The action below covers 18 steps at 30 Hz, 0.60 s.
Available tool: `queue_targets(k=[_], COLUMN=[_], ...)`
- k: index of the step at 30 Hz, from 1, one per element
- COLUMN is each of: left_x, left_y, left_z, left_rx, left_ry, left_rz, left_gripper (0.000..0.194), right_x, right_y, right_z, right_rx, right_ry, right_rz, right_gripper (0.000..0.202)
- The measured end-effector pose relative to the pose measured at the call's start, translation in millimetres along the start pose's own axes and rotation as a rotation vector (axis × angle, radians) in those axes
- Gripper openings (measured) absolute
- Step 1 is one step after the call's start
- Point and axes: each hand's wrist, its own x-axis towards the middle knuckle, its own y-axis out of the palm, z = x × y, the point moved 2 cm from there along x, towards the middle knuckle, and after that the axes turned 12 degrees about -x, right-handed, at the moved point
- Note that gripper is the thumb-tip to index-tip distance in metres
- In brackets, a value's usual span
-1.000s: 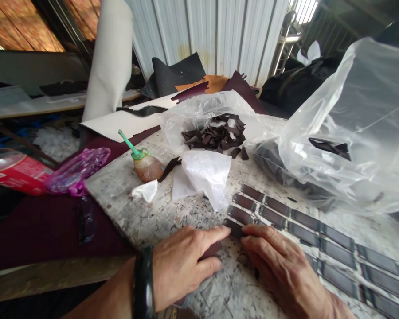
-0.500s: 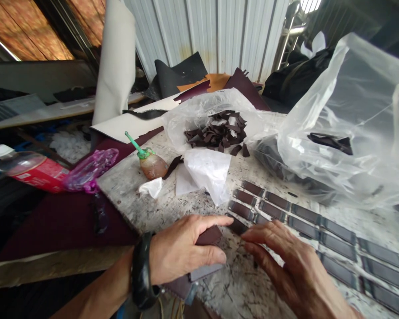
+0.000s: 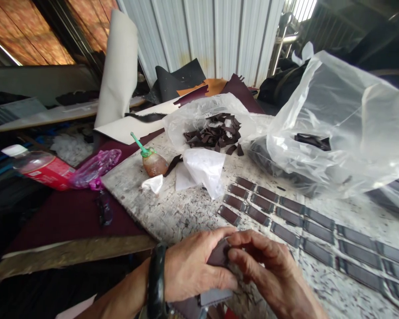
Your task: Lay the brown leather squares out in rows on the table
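Head view: left hand (image 3: 194,268) holds brown piece (image 3: 220,255), right hand (image 3: 274,272) beside

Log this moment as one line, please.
left hand: over brown piece, grip unclear | right hand: at piece's edge | table: dark strips in rows, white paper

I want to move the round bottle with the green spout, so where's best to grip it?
Probably around its rounded brown body, coming from the left. The thin green spout slants up and leftward, so I'd reach in below it. A dark strip lies by the body's right side, and a white scrap just in front.
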Motion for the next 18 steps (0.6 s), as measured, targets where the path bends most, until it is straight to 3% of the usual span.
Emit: queue_targets(k=[3, 7, 12, 15, 18], left_x=[5.4, 6.9, -2.2, -10.4, -16.7], left_y=[6.5, 10.2, 3.7, -4.7, -12.1], left_z=[4.0, 8.5, 13.5, 11.7, 8.0], left_rx=[-0.061, -0.042, 0.004, 0.100, 0.195], left_ry=[0.047, 0.029, -0.069, -0.098, -0.156], left_rz=[0.111, 0.145, 0.025, -0.071, -0.139], left_gripper=[0.050, 0.044, 0.059, 0.053, 0.043], right_x=[-5.8, -11.4, -20.2, -21.5, -17.1], right_y=[1.0, 0.1, -11.4, -28.0, -40.0], right_z=[2.1, 7.5, 0.4, -7.2, -11.2], right_rx=[-0.098, -0.204, -0.264, -0.393, -0.599], right_ry=[-0.036, -0.198, -0.288, -0.291, -0.430], right_rz=[-0.029, -0.130, -0.230, -0.335, -0.347], right_gripper=[0.013, 0.011, 0.010, 0.007, 0.008])
